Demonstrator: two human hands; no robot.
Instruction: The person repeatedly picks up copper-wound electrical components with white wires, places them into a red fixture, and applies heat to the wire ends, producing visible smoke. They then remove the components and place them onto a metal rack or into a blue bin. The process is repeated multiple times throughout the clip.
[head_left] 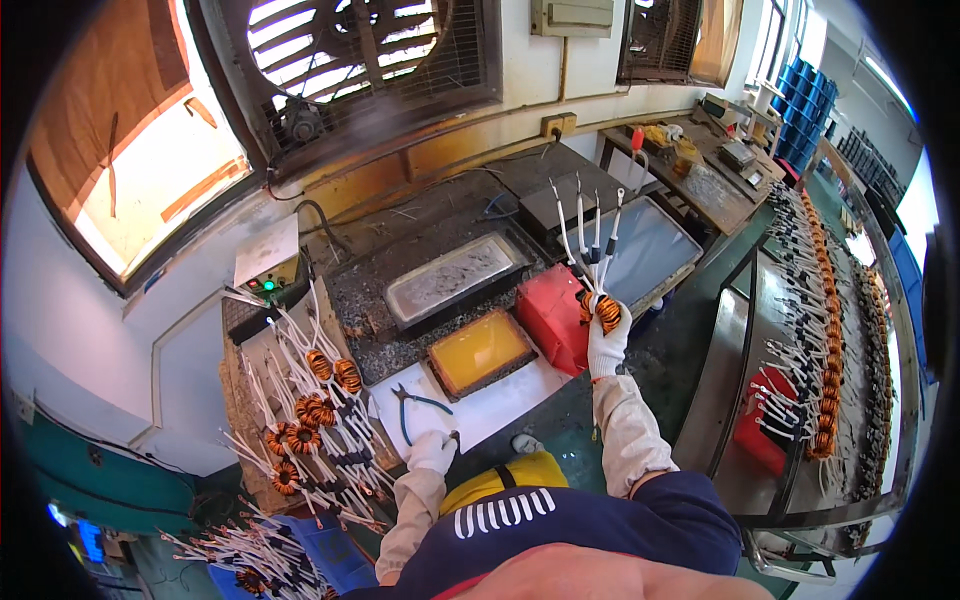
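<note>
My right hand (pixel 607 347), in a white glove, is closed round copper-wound ring coils (pixel 600 310). Their white leads (pixel 597 225) with metal lugs point upward, above a red bin (pixel 553 318). My left hand (pixel 433 452), also gloved, is closed at the near edge of a white sheet (pixel 505 408). A small dark thing shows at its fingertips, too small to name. Just beyond that hand lie pliers (pixel 420 399) with teal handles; one handle ends beside the glove. Past the sheet stands a tray of amber liquid (pixel 482 352).
A rectangular pot of silvery molten-looking metal (pixel 455 278) lies behind the amber tray. Several ring coils (pixel 304 438) cover the board at left, beside a control box with a green light (pixel 268 262). A rack (pixel 825 340) at right holds rows of coils. A blue crate (pixel 335 555) stands lower left.
</note>
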